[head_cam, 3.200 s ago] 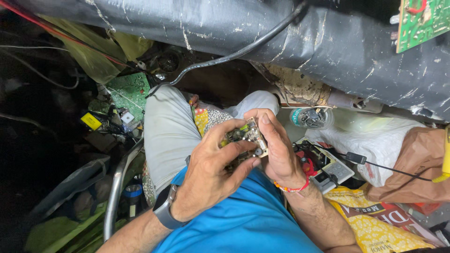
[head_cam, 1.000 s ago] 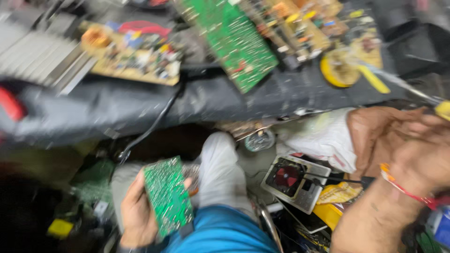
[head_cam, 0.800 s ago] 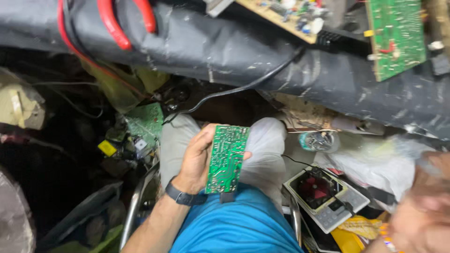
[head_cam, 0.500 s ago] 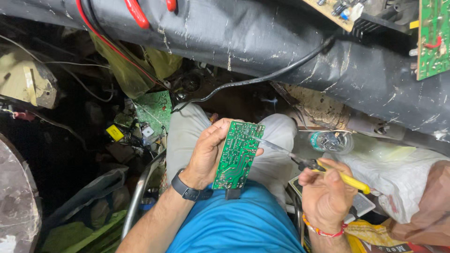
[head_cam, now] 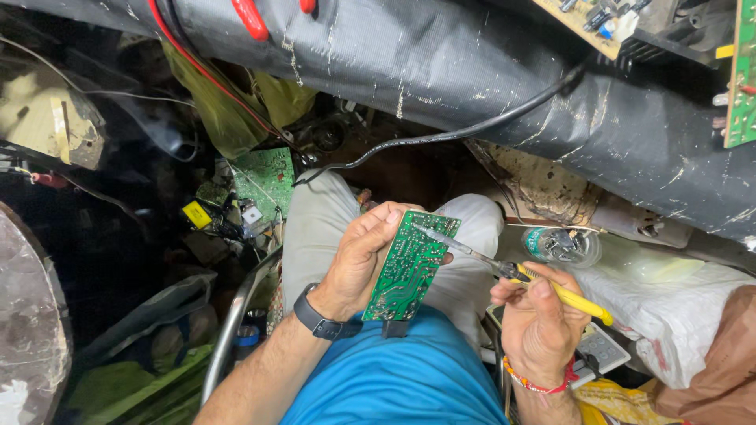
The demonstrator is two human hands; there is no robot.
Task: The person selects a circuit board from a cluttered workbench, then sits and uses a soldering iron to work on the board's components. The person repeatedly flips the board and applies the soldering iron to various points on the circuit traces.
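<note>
My left hand [head_cam: 361, 260] grips a green circuit board [head_cam: 411, 266] by its left edge, solder side facing up, above my lap. A dark watch sits on that wrist. My right hand [head_cam: 538, 323] holds a yellow-handled soldering iron [head_cam: 512, 271]. Its metal tip rests on the upper part of the board. A red and orange thread band circles the right wrist.
A black-covered bench edge [head_cam: 488, 71] runs across the top with a black cable and red leads hanging over it. More green boards lie at the left [head_cam: 266, 177] and upper right [head_cam: 740, 79]. A small clear bottle [head_cam: 561, 244], a white bag [head_cam: 677, 307] and a meter [head_cam: 602, 350] sit at the right.
My right hand came in from the right with the soldering iron and brought its tip onto the board. My left hand has kept the board, which was flipped to its solder side.
</note>
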